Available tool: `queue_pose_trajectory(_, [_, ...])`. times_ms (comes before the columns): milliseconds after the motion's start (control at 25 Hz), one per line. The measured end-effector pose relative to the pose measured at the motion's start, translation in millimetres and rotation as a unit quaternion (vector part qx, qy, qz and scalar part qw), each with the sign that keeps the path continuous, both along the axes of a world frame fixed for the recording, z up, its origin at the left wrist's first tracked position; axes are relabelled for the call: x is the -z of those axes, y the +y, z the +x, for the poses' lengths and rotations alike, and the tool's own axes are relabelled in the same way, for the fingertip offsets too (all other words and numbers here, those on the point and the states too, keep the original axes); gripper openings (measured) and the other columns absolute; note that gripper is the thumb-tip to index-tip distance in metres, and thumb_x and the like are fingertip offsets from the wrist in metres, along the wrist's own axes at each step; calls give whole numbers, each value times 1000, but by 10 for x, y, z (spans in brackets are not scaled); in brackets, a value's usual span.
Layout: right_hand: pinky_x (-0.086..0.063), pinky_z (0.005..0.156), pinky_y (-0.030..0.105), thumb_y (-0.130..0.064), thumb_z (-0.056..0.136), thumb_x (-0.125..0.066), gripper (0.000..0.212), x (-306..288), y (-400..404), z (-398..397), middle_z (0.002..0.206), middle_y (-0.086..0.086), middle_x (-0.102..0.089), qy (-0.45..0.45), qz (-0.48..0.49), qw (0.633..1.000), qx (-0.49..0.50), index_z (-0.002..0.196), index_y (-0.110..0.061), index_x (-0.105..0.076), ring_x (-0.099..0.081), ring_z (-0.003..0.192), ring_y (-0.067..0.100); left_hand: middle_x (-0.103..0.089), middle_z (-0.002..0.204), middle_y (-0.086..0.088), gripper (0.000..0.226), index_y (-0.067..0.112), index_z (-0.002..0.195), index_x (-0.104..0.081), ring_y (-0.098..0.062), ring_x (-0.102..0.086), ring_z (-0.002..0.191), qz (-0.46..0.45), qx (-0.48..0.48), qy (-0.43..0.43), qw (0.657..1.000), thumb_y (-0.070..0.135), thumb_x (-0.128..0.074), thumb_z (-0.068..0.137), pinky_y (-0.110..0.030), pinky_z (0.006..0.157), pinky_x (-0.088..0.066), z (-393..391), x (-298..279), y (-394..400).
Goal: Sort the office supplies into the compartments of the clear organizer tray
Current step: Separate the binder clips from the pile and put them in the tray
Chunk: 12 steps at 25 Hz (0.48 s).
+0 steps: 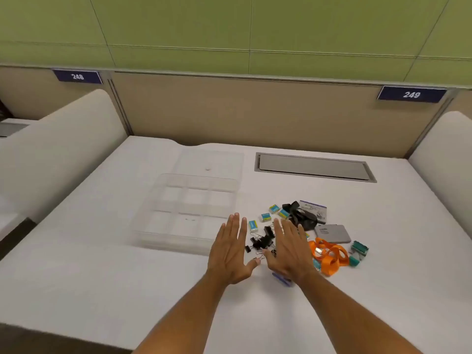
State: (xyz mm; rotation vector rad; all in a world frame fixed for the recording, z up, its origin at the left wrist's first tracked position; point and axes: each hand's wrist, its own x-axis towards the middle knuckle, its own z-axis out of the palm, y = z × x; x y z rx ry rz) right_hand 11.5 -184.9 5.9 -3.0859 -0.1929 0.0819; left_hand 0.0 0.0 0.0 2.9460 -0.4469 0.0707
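Note:
The clear organizer tray (153, 195) lies on the white desk, left of centre, with its compartments bare. To its right is a heap of supplies: black binder clips (260, 240), small blue-and-yellow boxes (265, 217), an orange lanyard (329, 255), a black strap (298, 215), a grey card holder (332, 233), a white badge card (315, 209) and teal items (358, 251). My left hand (231, 251) and my right hand (287, 249) hover flat, palms down, fingers together, over the binder clips. Neither holds anything. A blue item (282, 279) peeks out under my right wrist.
A clear lid (212, 159) lies behind the tray. A grey cable hatch (314, 167) is set into the desk at the back right. Padded white dividers (63, 146) stand at both sides, and a beige partition closes the back.

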Motion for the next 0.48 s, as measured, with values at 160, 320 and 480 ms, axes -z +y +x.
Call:
queue_pose_trajectory(160, [-26, 113, 44, -55, 89, -45, 67, 116, 42, 128, 146, 9, -41, 3, 21, 999, -43, 144, -18, -31, -37, 134, 27, 23, 157, -10, 103, 14, 150, 17, -24, 22, 145, 35, -9, 0, 999, 74, -30, 81, -36, 118, 12, -7, 33, -69])
queue_pose_trajectory(320, [-36, 101, 40, -44, 93, -47, 41, 214, 130, 213, 128, 6, -54, 20, 30, 999, -38, 127, -21, -49, -46, 119, 24, 18, 158, -12, 100, 13, 151, 11, -26, 17, 147, 46, -1, 7, 999, 67, -37, 83, -35, 118, 10, 31, 69, -76])
queue_pose_trajectory(480, [-40, 95, 35, -40, 92, -51, 37, 289, 133, 278, 121, 6, -58, 29, 56, 998, -28, 123, -20, -52, -50, 111, 21, 9, 160, -14, 96, 11, 152, 2, -26, 9, 148, 36, 25, 18, 999, 58, -44, 83, -35, 119, 8, 139, 57, -132])
